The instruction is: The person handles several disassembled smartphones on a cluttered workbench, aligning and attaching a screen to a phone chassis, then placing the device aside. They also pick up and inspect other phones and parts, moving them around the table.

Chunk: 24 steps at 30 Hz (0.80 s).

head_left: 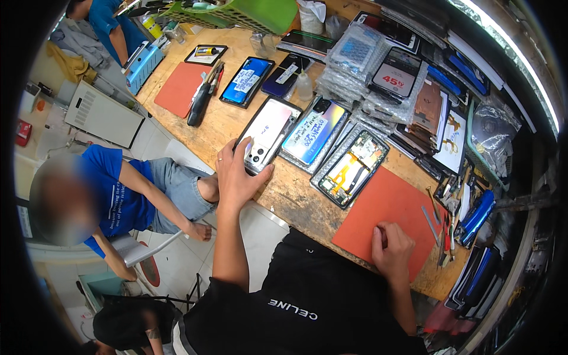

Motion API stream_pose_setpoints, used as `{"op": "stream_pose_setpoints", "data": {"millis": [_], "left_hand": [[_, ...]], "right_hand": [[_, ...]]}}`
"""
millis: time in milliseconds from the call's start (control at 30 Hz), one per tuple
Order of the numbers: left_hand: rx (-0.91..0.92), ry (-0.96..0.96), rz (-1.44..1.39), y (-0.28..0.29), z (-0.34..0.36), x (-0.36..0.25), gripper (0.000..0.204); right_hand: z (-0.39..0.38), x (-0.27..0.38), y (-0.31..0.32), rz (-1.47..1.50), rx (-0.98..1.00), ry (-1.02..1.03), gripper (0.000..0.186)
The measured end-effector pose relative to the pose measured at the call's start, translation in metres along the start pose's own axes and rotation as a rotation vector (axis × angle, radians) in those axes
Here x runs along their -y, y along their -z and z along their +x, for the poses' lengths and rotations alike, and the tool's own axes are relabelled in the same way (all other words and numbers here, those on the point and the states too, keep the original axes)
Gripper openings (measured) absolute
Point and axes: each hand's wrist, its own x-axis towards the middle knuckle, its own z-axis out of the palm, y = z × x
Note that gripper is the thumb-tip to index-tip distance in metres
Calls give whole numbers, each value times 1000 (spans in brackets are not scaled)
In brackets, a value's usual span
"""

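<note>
My left hand (236,177) grips the near end of a white-backed smartphone (266,127) in a black tray, fingers on its left edge and thumb at the right corner. My right hand (393,248) rests loosely curled on an orange mat (378,204), with nothing visible in it. Between the hands lie a blue-yellow smartphone (313,133) with a handwritten label and an opened smartphone (350,168) showing its circuit board and yellow flex cables. Farther left are a bright blue smartphone (245,80) and a dark blue smartphone (287,76), both labelled.
Screwdrivers and tweezers (207,94) lie on another orange mat (177,89). Bubble-wrapped packages (355,56) pile up at the back, near a small dropper bottle (304,87). Hand tools (447,234) crowd the right edge. A person in a blue shirt (112,189) sits at left.
</note>
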Motion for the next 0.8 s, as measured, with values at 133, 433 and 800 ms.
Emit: {"op": "stream_pose_setpoints", "data": {"millis": [133,433,800], "left_hand": [[-99,-7,-32,-6,-2,-1,80],[-160,-13,-47,-4,-4,6,73],[-251,63,-82,-12,-6,11,70]], "right_hand": [[0,-1,0,8,-1,1,6],[-1,-3,0,11,-12,18,7],[11,6,5,89,116,4,13]]}}
